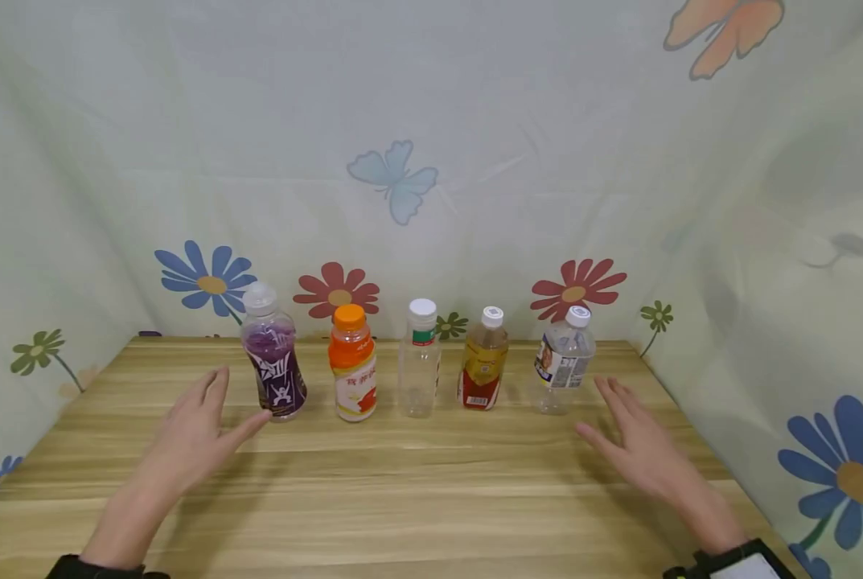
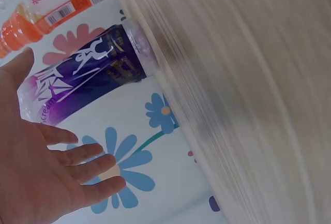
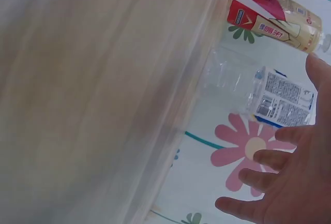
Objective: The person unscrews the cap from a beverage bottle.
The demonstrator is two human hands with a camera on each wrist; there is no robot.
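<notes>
Several bottles stand upright in a row across the table. At the left end is a purple-labelled bottle (image 1: 277,366) with a white cap; my left hand (image 1: 198,430) is beside it, fingers extended, holding nothing. Then come an orange-capped bottle (image 1: 354,366), a clear bottle (image 1: 418,374) with a white cap and a bottle with a gold and red label (image 1: 482,362). A clear bottle with a white and blue label (image 1: 565,362) ends the row. Near it my right hand (image 1: 641,446) hovers with fingers spread and nothing in it. Both wrist views show these hands apart from the bottles.
The wooden table (image 1: 417,498) reaches back to a pale curtain (image 1: 474,225) printed with flowers and butterflies. The curtain also hangs along both sides. A dark band is on each wrist.
</notes>
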